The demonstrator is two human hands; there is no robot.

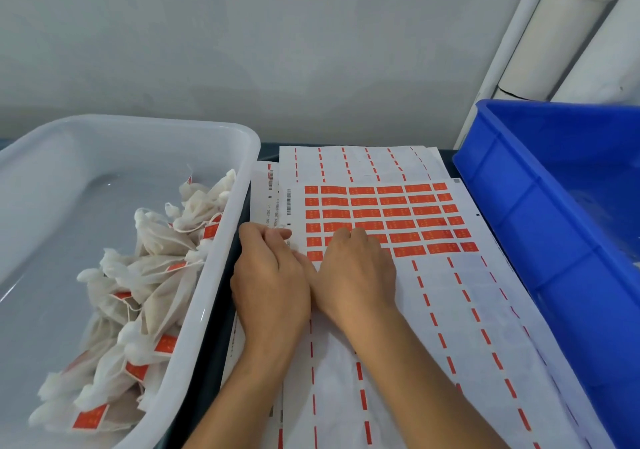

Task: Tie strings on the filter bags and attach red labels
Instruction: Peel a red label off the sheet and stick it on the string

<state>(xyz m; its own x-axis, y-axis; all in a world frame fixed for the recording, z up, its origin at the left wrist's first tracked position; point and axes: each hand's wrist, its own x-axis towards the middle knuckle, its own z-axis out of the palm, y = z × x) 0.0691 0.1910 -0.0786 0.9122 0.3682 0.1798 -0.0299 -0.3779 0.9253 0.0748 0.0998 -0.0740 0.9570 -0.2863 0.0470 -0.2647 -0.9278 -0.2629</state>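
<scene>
A sheet of red labels lies flat in the middle, its lower rows peeled down to backing paper. My left hand rests on the sheet's left edge with bent fingers pressing down on the paper. Beside it and touching it, my right hand is curled over the lower left corner of the red block; its fingertips are hidden under the hand. Finished filter bags, tied with string and carrying red labels, lie heaped in the white tub on the left.
A blue crate stands on the right, close to the sheets. More used label sheets lie under and behind the top one. A grey wall runs along the back, with white rolls leaning at the far right.
</scene>
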